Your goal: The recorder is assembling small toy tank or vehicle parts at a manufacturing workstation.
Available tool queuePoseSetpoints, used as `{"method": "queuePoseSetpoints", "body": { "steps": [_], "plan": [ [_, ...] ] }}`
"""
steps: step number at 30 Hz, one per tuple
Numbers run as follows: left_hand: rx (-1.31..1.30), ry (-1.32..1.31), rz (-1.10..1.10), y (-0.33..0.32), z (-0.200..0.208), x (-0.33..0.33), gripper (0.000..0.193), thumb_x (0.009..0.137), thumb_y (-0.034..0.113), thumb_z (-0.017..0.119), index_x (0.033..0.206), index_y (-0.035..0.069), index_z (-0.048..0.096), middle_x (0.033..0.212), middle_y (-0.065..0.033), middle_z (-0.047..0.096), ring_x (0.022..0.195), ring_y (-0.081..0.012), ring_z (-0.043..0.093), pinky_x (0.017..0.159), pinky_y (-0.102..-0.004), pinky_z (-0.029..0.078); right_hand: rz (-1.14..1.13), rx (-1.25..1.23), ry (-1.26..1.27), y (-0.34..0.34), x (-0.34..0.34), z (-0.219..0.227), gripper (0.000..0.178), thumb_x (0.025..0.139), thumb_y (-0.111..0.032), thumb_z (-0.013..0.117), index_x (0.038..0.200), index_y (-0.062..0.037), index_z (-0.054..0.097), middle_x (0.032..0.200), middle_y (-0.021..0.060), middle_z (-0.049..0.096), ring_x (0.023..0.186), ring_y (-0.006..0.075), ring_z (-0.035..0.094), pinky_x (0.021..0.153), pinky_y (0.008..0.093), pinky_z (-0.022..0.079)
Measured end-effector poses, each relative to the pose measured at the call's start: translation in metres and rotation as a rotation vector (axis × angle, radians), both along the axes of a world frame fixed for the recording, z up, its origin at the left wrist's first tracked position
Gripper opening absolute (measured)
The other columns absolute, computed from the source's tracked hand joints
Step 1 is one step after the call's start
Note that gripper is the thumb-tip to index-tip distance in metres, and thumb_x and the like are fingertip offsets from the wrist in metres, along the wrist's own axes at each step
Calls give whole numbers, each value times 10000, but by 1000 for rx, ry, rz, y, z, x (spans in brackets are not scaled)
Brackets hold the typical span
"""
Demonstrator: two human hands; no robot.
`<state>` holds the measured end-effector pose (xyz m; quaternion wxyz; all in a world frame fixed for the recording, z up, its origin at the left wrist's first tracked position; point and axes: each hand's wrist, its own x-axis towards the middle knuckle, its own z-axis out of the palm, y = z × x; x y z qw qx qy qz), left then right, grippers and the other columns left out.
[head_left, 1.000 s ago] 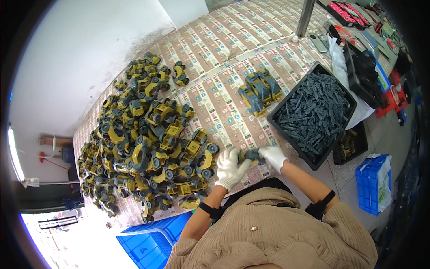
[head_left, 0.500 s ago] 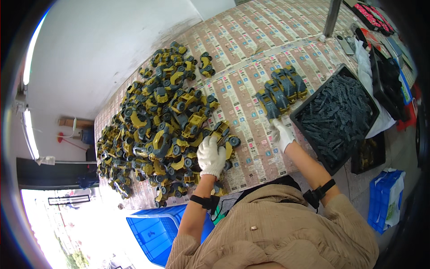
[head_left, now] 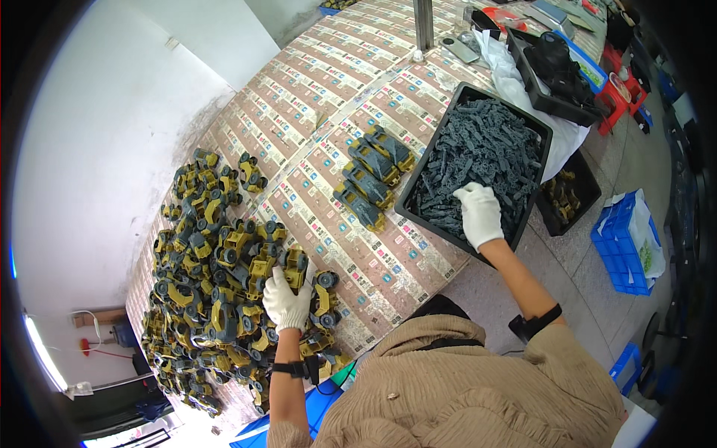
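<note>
Both my hands wear white knitted gloves. My left hand [head_left: 287, 302] is at the near right edge of a big heap of yellow and dark grey toy trucks [head_left: 202, 291]. Its thumb and fingers are closed around one toy truck [head_left: 293, 261], which has an exposed yellow body. Over to the right, my right hand [head_left: 479, 215] reaches into a black tray [head_left: 409, 213] full of dark grey plastic parts [head_left: 478, 142]. Its fingers bend down onto the parts, and the fingertips are partly hidden. Between the hands, several toy trucks with grey tops [head_left: 371, 178] stand in a row.
The table [head_left: 358, 276] has a patterned paper cover. A metal post [head_left: 423, 26] rises at the back, with a phone [head_left: 459, 49] near it. Another black tray [head_left: 556, 89] lies beyond the parts tray. A lower black box [head_left: 569, 193] and a blue crate [head_left: 624, 243] are at the right.
My right hand has moved from the row of toy trucks into the tray of parts. My left hand stays at the heap's edge. The whole view has swung to the right.
</note>
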<state>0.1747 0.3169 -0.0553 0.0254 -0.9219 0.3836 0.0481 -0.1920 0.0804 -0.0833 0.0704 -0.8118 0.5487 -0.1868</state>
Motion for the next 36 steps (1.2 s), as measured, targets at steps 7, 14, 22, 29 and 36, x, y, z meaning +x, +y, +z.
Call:
{"method": "queuePoseSetpoints", "body": {
  "steps": [7, 14, 22, 29, 36],
  "plan": [
    [-816, 1553, 485, 15, -23, -35, 550, 907, 141, 543, 1429, -1, 442, 1234, -164, 638, 1045, -309, 677, 1007, -459, 530, 156, 18, 132, -33, 43, -5, 143, 881, -190, 646, 917, -96, 748, 918, 110, 706, 886, 312, 680, 771, 432, 574],
    [-776, 2046, 619, 12, -136, -93, 421, 955, 63, 462, 1374, 30, 478, 1280, -172, 614, 1148, -342, 642, 1044, -531, 508, -67, 132, 260, -61, 77, -61, 286, 921, -301, 657, 810, -57, 757, 860, 142, 735, 867, 321, 737, 717, 442, 607],
    [-334, 571, 246, 13, -66, -116, 460, 880, 108, 548, 1339, 85, 542, 1298, -219, 602, 1121, -414, 616, 945, -491, 509, 265, 545, -331, 47, 56, 9, 271, 982, -313, 592, 996, -66, 702, 936, 223, 700, 845, 404, 683, 756, 456, 543],
    [-418, 573, 296, -15, -49, -102, 662, 812, 214, 629, 1435, 67, 462, 1371, -264, 474, 1206, -461, 557, 1012, -528, 467, 521, 818, -311, 124, 61, -41, 286, 973, -199, 607, 1213, -59, 673, 1085, 206, 706, 1015, 373, 669, 879, 412, 519],
    [-308, 393, 176, -28, -47, -129, 680, 810, 251, 713, 1418, 118, 440, 1362, -207, 483, 1100, -433, 618, 904, -512, 541, 457, 862, -289, 119, 78, -30, 205, 971, -194, 610, 1099, -43, 661, 1014, 213, 705, 960, 405, 670, 822, 456, 521]
  ]
}}
